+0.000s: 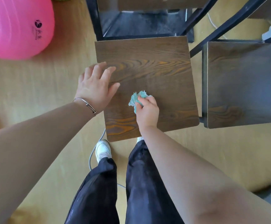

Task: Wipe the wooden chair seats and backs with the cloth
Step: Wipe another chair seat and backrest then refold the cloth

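- Currently your right hand (147, 110) has its fingers curled round the bunched teal cloth (137, 98). It holds the cloth down on the near chair seat (155, 70), toward the front edge and about midway between the left and right edges.
- Your left hand (97, 88) lies flat across the seat's left edge, fingers straight and spread, holding nothing.
- You have bare wood open toward the seat's back edge, along its right edge and at the front right corner.
- A narrow strip of floor (199, 54) parts that right edge from the second chair seat (241, 81).
- Counted: two chair seats, one cloth, two hands.
- Also one pink ball (16, 26) on the floor, well off the back left corner.
- One grey cable (91, 157) runs from under the front left corner, beside your white shoe (102, 149).
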Available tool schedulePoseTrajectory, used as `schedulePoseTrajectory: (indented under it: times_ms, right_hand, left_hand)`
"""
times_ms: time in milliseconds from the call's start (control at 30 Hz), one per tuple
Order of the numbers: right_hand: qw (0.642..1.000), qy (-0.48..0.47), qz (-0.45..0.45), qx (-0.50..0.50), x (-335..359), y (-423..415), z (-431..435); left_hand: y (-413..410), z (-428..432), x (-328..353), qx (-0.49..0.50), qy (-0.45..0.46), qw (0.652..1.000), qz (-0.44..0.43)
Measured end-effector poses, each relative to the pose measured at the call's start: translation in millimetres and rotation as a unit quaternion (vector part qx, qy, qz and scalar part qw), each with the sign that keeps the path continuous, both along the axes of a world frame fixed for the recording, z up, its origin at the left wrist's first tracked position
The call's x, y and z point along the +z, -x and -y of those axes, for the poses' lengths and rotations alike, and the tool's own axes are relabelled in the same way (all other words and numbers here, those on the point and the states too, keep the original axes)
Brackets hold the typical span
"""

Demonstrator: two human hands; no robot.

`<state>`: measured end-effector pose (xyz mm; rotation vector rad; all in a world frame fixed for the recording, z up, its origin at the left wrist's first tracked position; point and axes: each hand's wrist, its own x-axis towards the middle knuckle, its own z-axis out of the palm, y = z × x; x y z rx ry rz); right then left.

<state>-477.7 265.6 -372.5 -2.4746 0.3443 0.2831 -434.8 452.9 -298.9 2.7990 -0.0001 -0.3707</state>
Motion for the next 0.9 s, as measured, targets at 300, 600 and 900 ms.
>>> schedulePoseTrajectory:
  times_ms: [300,600,900]
  right_hand:
    - [0.986,-0.037,0.014,0.161,-3.1,53.2,-89.3]
    - [0.998,-0.053,0.030,0.023,27.3,-10.6,-16.5]
    - [0.988,0.028,0.009,-0.153,27.0,-124.9,144.0]
  left_hand:
    - [44.4,-54.9,-5.5,0.064,-0.009,0.998,0.008]
    - [21.8,-9.6,2.6,0.059,-0.005,0.998,-0.024]
    - [-63.8,80.0,4.6,0.007,0.008,1.000,0.001]
